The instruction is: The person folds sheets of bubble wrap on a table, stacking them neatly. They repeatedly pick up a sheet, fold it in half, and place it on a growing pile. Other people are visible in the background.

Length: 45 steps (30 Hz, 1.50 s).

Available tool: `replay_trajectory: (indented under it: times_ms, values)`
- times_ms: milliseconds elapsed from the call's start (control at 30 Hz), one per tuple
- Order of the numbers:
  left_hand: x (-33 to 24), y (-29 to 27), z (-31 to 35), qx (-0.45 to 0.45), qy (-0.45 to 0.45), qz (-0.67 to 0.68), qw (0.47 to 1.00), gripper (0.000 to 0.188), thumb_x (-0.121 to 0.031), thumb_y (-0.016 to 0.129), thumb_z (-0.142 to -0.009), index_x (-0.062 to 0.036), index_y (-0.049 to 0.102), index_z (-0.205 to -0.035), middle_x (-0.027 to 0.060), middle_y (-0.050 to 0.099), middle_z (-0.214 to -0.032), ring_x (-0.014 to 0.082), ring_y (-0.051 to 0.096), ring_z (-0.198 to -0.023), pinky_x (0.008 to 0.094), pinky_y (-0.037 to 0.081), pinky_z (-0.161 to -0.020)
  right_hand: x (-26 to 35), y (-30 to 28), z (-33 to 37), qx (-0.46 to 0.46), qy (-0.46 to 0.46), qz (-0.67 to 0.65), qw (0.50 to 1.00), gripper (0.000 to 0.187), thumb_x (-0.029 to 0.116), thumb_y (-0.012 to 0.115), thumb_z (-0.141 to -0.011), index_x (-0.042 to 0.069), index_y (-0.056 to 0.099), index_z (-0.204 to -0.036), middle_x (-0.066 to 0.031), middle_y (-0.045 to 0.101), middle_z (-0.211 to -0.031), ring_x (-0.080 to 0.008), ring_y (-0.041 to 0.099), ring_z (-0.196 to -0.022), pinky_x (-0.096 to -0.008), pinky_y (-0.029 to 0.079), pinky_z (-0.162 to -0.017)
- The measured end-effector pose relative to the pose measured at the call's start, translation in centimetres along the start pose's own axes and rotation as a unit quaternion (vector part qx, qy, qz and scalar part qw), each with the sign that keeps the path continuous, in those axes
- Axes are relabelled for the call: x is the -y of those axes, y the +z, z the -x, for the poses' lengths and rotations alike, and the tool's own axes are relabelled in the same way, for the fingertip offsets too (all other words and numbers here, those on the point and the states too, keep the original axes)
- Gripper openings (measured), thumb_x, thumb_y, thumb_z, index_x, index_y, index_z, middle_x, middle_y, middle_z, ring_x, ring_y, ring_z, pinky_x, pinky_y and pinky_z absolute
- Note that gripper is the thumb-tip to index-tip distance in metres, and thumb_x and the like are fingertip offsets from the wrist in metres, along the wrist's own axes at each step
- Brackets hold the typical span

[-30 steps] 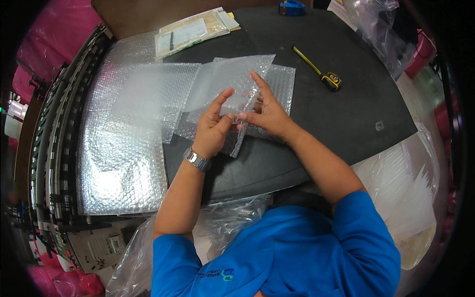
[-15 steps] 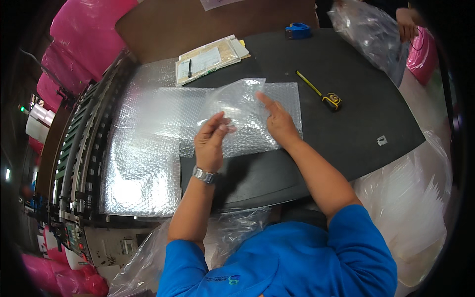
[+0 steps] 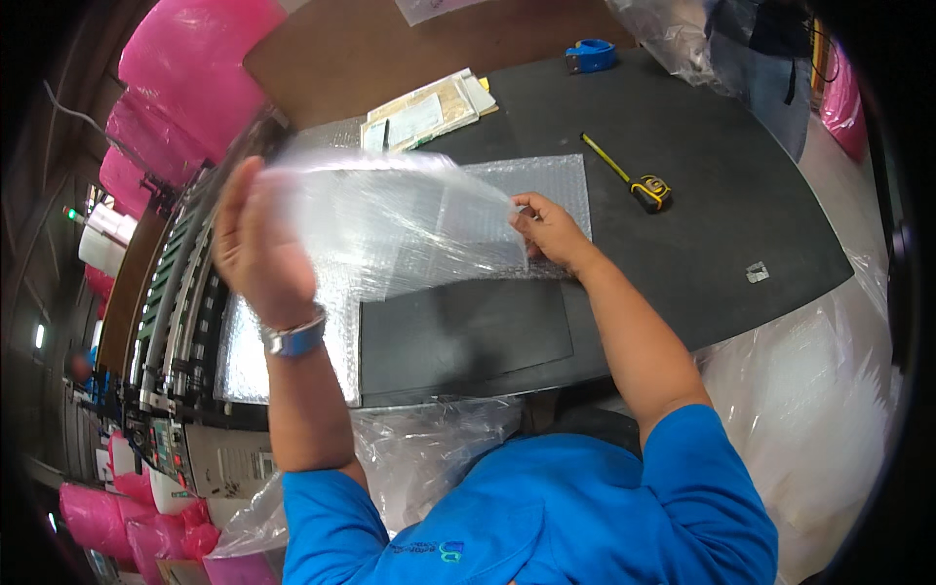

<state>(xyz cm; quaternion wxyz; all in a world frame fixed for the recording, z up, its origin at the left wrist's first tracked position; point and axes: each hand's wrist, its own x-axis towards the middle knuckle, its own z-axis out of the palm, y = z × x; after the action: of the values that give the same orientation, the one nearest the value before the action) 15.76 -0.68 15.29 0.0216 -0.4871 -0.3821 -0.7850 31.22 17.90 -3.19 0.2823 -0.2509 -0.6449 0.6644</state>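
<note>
A clear plastic sheet (image 3: 400,219), blurred by motion, is lifted and arched above the bubble wrap on the table. My right hand (image 3: 548,232) pinches its right edge between thumb and fingers. At the sheet's left end is my left hand (image 3: 261,244), raised with fingers stretched upward and smeared by motion; a metal watch (image 3: 295,336) is on that wrist. Underneath, a piece of bubble wrap (image 3: 564,175) lies on the dark table mat. More bubble wrap (image 3: 288,375) spreads shiny along the table's left side.
A yellow-black tape measure (image 3: 650,193) lies partly extended on the right. Behind are papers (image 3: 429,112) with a pen and a blue tape dispenser (image 3: 591,57). A roller machine (image 3: 180,283) borders the left side. Plastic bags (image 3: 790,419) sit right, and another person (image 3: 770,58) stands at far right.
My left hand has moved left and up, and the clear sheet has been drawn out wide between the hands. My right hand has gone from a pointing finger to a pinch on the sheet's edge.
</note>
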Motion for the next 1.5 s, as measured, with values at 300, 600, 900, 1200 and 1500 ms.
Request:
replay_trajectory:
  times_ms: [300,600,900,1200,1500]
  values:
    - [-18.6,-10.3,4.1,-0.032,0.633,-0.474,0.611,0.026,-0.001,0.069,-0.068,-0.0068,0.044,-0.068,0.0013,0.045,-0.061,0.0122,0.047,-0.055,0.0268,0.043,-0.05,-0.5,-0.3,0.3,0.052,-0.043,0.114,0.991,0.041,0.032,0.058,-0.08,0.007,0.052,-0.112,-0.0058,0.054,-0.091,-0.0114,0.05,-0.073,-0.0231,0.042,-0.062]
    - [-11.7,-21.8,38.9,0.169,-0.298,-0.751,0.564,0.029,0.002,0.052,-0.067,-0.0095,0.061,-0.092,0.0128,0.056,-0.075,0.0282,0.052,-0.074,0.0382,0.043,-0.072,-0.9,2.0,0.9,0.113,-0.04,0.186,0.975,0.033,0.023,0.059,-0.079,0.007,0.055,-0.108,-0.0047,0.052,-0.09,-0.0131,0.048,-0.086,-0.0248,0.037,-0.079]
    - [-11.6,-27.9,53.7,0.241,-0.918,-0.229,0.217,0.041,-0.015,0.051,-0.079,-0.0062,0.047,-0.118,0.0168,0.054,-0.111,0.0268,0.054,-0.1,0.0366,0.042,-0.083,-1.3,2.0,1.1,0.089,-0.031,0.19,0.977,0.031,0.019,0.058,-0.08,0.006,0.055,-0.108,-0.0025,0.051,-0.091,-0.0113,0.047,-0.084,-0.0234,0.037,-0.077]
    - [-7.6,-28.9,35.9,-0.022,-0.827,0.049,0.56,0.054,-0.014,0.054,-0.076,-0.0074,0.036,-0.126,0.0223,0.054,-0.109,0.0305,0.054,-0.1,0.0397,0.046,-0.079,1.2,-2.2,-1.2,-0.15,-0.109,0.171,0.967,0.039,0.025,0.06,-0.079,0.005,0.052,-0.111,-0.0085,0.053,-0.102,-0.0153,0.051,-0.09,-0.0273,0.04,-0.079]
    - [-8.4,-15.8,14.3,0.419,-0.679,-0.108,0.593,0.042,-0.026,0.054,-0.085,0.0001,0.046,-0.117,0.0129,0.059,-0.104,0.0209,0.057,-0.094,0.0328,0.045,-0.08,-1.1,-6.2,-0.8,-0.147,0.054,0.554,0.817,0.076,0.058,0.053,-0.074,0.011,0.032,-0.13,-0.0206,0.043,-0.124,-0.0335,0.04,-0.117,-0.0552,0.025,-0.093]
